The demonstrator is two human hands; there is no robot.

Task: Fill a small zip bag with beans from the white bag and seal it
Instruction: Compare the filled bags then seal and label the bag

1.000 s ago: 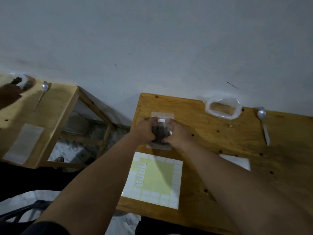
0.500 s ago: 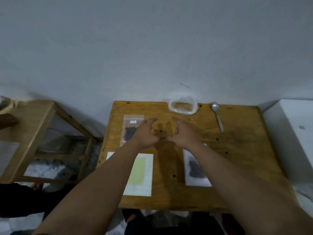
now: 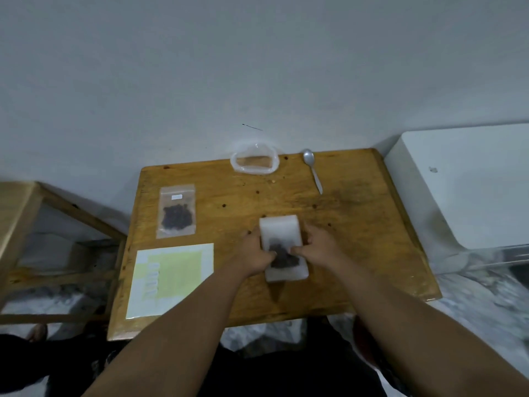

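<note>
Label sheet [image 3: 171, 279]: lies flat at the table's [image 3: 372, 253] front left corner; no risk from here.

Filled bag [image 3: 177, 211]: rests by the left edge, well apart from the hands; whether its zip is shut is too small to tell.

Left hand [image 3: 254, 253]: fingers curled against the left side of the pouch [image 3: 282, 229], thumb over its dark contents.

Pouch: sits mid-table between both hands, beans [image 3: 282, 255] dark in its near half. If this is the white bag, a careless lift by the sides could spill beans over the front edge. I cannot tell which end is open.

Right hand [image 3: 317, 247]: fingers bent together on the pouch's right side, thumb pressing inward; the fingertips are hidden.

Plastic ring [image 3: 254, 161]: at the back edge, blurred; could be a rolled-down bag, contents unclear.

Spoon [image 3: 312, 173]: back right, untouched, so pouring without it risks scatter.

Hidden: any empty zip bag. None shows clearly.
</note>
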